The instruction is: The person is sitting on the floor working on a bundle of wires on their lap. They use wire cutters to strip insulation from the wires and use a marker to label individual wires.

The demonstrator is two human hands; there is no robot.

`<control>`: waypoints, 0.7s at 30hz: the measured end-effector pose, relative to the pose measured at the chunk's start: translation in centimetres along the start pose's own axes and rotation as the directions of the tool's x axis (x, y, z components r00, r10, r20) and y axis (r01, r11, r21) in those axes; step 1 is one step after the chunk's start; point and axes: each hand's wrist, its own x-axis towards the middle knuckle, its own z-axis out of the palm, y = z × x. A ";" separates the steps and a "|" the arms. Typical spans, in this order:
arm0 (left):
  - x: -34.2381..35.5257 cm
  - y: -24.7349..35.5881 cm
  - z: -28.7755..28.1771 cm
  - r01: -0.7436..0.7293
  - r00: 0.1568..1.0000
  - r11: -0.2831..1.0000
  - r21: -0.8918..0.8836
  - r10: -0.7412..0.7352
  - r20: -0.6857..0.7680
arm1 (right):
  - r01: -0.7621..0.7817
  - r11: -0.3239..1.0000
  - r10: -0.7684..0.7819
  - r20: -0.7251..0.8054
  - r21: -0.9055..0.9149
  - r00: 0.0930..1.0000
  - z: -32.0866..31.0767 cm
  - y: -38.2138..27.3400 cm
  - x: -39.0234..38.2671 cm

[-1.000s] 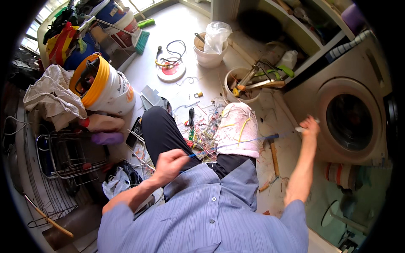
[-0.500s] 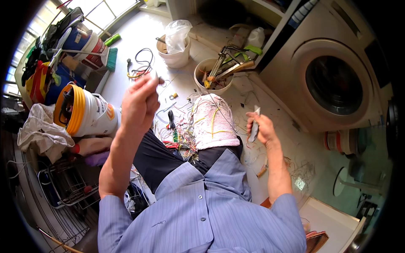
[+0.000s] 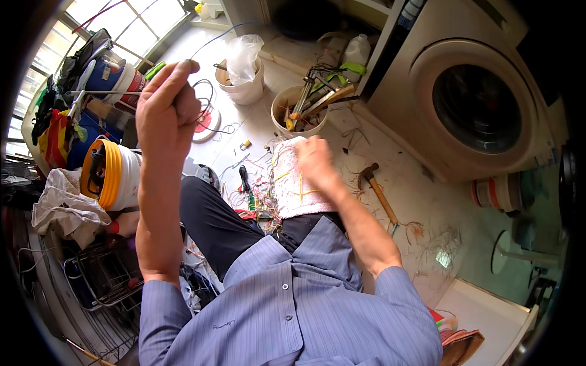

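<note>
Left hand [image 3: 168, 99] pinches thin bluish wire [image 3: 213, 41]

The wire rises above the floor [image 3: 390, 152], toward its far edge. A firm pinch, away from the loose wires [image 3: 259, 201] beside the left edge of the pink cloth [image 3: 287, 204], should serve well. The right hand [image 3: 317, 161], at the cloth's far right corner, is blurred; I cannot tell its grip. The wire's far end is unclear.

Washing machine [image 3: 467, 110] at right (round-doored); crumpled cloth [image 3: 72, 204] left.

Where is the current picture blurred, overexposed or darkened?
Head view: the right hand is smeared, probably by motion, while the left hand is crisper; head view: the window is washed out by daylight; head view: the fisheye rim leaves the corners black.
</note>
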 end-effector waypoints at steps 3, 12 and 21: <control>-0.5 0.9 -2.2 -0.014 0.999 0.998 0.063 0.016 -0.034 | 0.214 0.872 -0.397 0.383 0.440 0.834 -3.8 -12.3 -4.1; -2.0 0.4 -3.9 0.054 0.997 0.998 0.041 -0.051 -0.060 | 0.284 0.914 -0.356 0.239 0.289 0.903 -4.8 -7.5 0.5; -1.0 -2.7 -2.9 0.185 0.981 0.982 0.032 -0.182 -0.069 | 0.335 0.785 -0.613 0.579 0.521 0.538 -5.7 -14.8 -6.8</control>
